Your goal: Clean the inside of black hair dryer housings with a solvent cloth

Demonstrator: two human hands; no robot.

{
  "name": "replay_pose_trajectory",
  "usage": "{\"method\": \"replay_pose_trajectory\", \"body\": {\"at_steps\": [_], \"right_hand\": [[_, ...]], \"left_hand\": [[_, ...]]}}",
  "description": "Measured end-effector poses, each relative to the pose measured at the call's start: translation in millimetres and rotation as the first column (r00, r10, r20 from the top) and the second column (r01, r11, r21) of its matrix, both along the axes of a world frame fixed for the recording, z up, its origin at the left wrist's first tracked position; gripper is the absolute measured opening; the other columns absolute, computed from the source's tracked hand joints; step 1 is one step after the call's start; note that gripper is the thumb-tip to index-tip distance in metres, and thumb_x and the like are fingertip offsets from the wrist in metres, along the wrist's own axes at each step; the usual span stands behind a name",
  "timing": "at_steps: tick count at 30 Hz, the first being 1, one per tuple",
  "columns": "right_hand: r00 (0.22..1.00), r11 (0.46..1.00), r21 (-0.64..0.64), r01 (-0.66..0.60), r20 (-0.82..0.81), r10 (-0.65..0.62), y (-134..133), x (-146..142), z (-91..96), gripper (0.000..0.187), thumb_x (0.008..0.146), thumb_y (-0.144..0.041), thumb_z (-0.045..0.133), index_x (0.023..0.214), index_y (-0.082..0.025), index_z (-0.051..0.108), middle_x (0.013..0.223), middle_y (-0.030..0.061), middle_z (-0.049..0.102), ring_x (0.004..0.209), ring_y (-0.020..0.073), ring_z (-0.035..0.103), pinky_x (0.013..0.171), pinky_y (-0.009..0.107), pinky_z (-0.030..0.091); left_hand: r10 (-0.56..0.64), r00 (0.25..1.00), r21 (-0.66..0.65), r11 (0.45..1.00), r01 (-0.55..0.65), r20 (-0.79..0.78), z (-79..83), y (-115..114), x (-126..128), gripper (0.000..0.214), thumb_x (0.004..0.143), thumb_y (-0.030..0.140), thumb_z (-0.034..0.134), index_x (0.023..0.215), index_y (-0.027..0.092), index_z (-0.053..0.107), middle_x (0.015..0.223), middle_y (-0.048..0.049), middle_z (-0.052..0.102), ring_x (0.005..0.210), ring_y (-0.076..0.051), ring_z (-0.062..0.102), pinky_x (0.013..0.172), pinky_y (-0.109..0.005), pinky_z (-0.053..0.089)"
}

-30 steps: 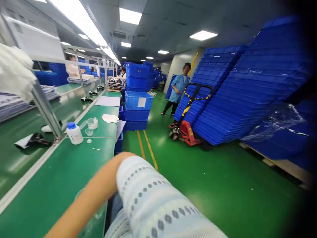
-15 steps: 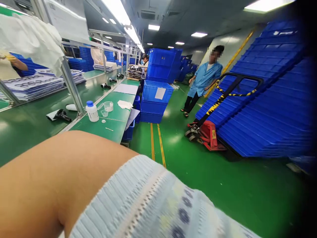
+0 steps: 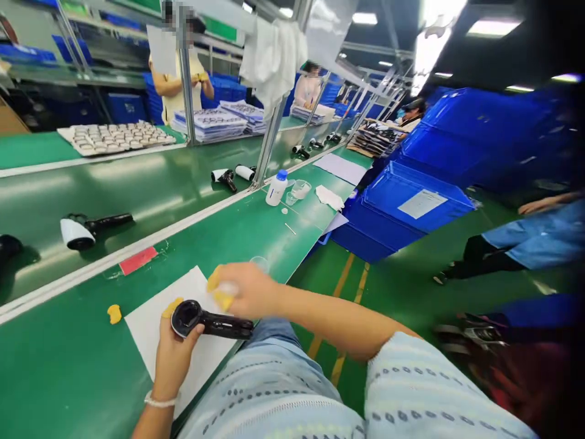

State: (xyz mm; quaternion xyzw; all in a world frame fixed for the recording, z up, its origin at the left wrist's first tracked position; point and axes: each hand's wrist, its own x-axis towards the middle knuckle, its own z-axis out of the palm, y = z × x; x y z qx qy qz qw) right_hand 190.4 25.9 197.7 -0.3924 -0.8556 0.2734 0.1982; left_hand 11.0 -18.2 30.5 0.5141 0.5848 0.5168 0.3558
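Observation:
My left hand (image 3: pixel 171 353) grips a black hair-dryer-shaped part (image 3: pixel 208 321) by its round head, holding it over a white sheet (image 3: pixel 183 326) on the green bench. Yellow finger cots cover some fingertips. My right hand (image 3: pixel 242 288) hovers just above and to the right of the part, fingers curled around a small pale object that is blurred. A yellow finger cot (image 3: pixel 114 313) lies on the bench left of the sheet.
More black-and-white parts (image 3: pixel 86 228) lie on the conveyor belt (image 3: pixel 150 189). A white bottle with blue cap (image 3: pixel 276 186) and small clear cups stand further along. Blue crates (image 3: pixel 406 210) stand in the aisle right. Other people stand across the line and at right.
The view swung from the aisle and stacked blue crates back down to the bench. Both hands, hidden before behind my raised arm, now show at the black part.

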Motion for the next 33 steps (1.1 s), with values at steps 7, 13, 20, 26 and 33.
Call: {"method": "replay_pose_trajectory", "body": {"at_steps": [7,13,20,26,33], "right_hand": [[0.962,0.952,-0.143,0.270,0.011,-0.272,41,118,-45.5,0.019,0.086,-0.023,0.052,0.095,-0.016,0.066,0.090,0.0031,0.065,0.081,0.0135,0.059,0.073,0.025,0.045],[0.604,0.999,0.017,-0.034,0.797,0.007,73,118,-75.9,0.026,0.083,-0.017,0.051,0.107,-0.017,0.062,0.100,0.0080,0.063,0.074,0.0187,0.063,0.055,0.026,0.040],[0.560,0.985,-0.035,-0.171,0.819,0.127,87,115,-109.2,0.018,0.081,-0.013,0.053,0.097,-0.013,0.062,0.092,0.0100,0.064,0.074,0.0196,0.064,0.051,0.026,0.036],[0.588,0.979,0.024,-0.204,0.803,0.103,83,116,-90.6,0.023,0.079,0.001,0.049,0.092,-0.013,0.063,0.092,0.0089,0.065,0.074,0.0167,0.063,0.054,0.028,0.033],[0.935,0.942,0.282,-0.183,0.347,0.078,65,101,-69.8,0.018,0.086,-0.018,0.049,0.073,-0.017,0.061,0.066,0.0027,0.056,0.054,0.0128,0.050,0.048,0.026,0.030]], "left_hand": [[0.015,0.998,-0.095,0.995,-0.008,0.067,4.6,-13,12,0.063,0.067,0.043,0.076,0.119,0.024,0.045,0.127,-0.0104,0.051,0.117,-0.030,0.053,0.105,-0.052,0.040],[0.101,0.994,-0.048,0.993,-0.103,-0.051,19.7,-11,35,0.055,0.066,0.038,0.078,0.109,0.023,0.047,0.114,-0.0093,0.057,0.105,-0.028,0.058,0.100,-0.051,0.043],[0.127,0.986,-0.112,0.984,-0.139,-0.108,18.0,3,40,0.061,0.068,0.039,0.076,0.120,0.026,0.048,0.114,-0.0075,0.060,0.111,-0.029,0.056,0.104,-0.053,0.040],[0.118,0.979,-0.084,0.988,-0.133,-0.165,11.8,11,35,0.056,0.066,0.039,0.078,0.113,0.023,0.052,0.112,-0.0076,0.062,0.108,-0.028,0.059,0.099,-0.049,0.046],[-0.047,0.997,-0.038,0.998,0.045,-0.059,10.8,11,36,0.056,0.063,0.037,0.081,0.108,0.020,0.053,0.107,-0.0092,0.065,0.103,-0.024,0.063,0.091,-0.039,0.052]]}}
